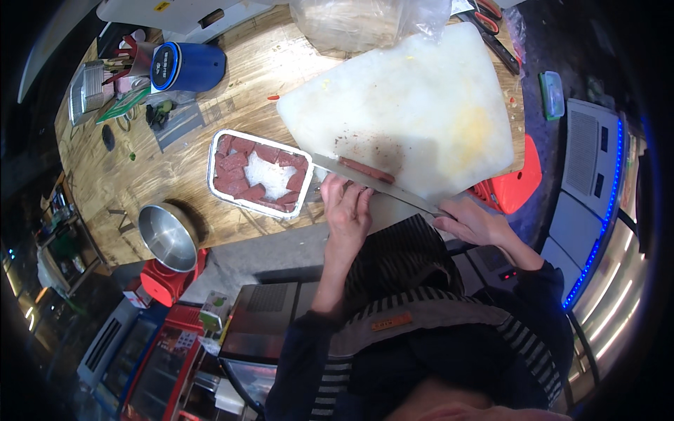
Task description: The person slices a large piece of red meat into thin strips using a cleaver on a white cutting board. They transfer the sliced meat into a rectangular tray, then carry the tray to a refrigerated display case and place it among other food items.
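My right hand (471, 220) grips the handle of a long knife (389, 190), whose blade runs left across the near edge of a white cutting board (400, 100). Just beyond the blade lies a narrow dark-red strip (367, 170), perhaps meat or blood curd, with small crumbs farther up the board. My left hand (345, 202) is at the near side of the blade, fingers bent; whether it holds a piece beneath them is hidden. Left of it stands a foil tray (211, 173) with dark-red chunks (230, 169) around its inside and a whitish middle.
A steel bowl (168, 237) sits at the wooden table's (279, 121) near left edge. Farther back are a blue canister (197, 67), stacked foil trays (87, 94) and a clear plastic bag (353, 23). Another knife (497, 50) and red-handled scissors (484, 18) lie at the far right. Red stools stand below.
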Demonstrator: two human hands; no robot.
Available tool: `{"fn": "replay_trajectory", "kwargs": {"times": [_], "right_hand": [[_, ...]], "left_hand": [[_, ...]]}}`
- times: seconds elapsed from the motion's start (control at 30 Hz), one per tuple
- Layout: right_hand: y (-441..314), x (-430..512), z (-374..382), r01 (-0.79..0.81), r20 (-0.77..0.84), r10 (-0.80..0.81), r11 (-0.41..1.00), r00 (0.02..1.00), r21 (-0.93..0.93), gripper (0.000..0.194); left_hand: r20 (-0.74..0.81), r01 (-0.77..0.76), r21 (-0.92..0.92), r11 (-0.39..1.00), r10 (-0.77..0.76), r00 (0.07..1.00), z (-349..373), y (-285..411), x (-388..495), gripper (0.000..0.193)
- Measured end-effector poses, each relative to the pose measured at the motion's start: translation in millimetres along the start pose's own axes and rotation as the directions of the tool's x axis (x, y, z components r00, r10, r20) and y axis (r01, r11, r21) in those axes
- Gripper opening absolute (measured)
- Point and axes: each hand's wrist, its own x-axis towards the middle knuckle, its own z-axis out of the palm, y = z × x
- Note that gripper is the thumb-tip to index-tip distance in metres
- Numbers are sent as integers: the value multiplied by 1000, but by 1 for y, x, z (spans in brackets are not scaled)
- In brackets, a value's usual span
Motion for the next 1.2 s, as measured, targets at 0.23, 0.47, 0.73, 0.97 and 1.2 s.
{"fn": "replay_trajectory", "kwargs": {"times": [0.23, 0.47, 0.73, 0.97, 1.2], "right_hand": [[5, 15, 11, 68, -90, -65, 997, 994, 28, 40], [-20, -24, 0, -162, -136, 133, 958, 982, -236, 41], [-56, 35, -12, 283, -9, -430, 610, 903, -740, 36], [-73, 89, 1, 373, 124, -459, 505, 880, -778, 35], [-83, 108, 0, 435, 166, -565, 384, 809, -815, 35]], "left_hand": [[-15, 16, 8, 1000, -16, 1000, 0, 5, 1, 23], [-28, -29, -12, 1000, 29, 999, -18, 14, -2, 39], [-62, 72, -74, 995, -77, 995, -87, 37, -35, 19], [-328, 254, 142, 957, -196, 924, -115, -27, -12, 17], [-344, 234, 185, 954, -160, 925, -117, -52, -5, 15]]}}
